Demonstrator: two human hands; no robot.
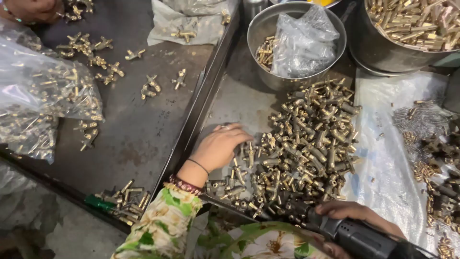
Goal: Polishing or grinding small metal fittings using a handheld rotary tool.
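Left hand (219,146), open, fingers spread, rests on the brass fittings (302,153) heaped on the worktop tray (239,103); right hand (357,216) grips a dark power tool (364,237); most of the heap appears unprocessed.

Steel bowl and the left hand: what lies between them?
Head view: bare tray floor between the bowl and left hand; the brass fittings pile sits alongside.

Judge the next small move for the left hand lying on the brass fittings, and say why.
Probably close the fingers on one fitting at the pile's near edge. The left hand lies flat and empty on the brass fittings, while the right hand already grips the power tool.
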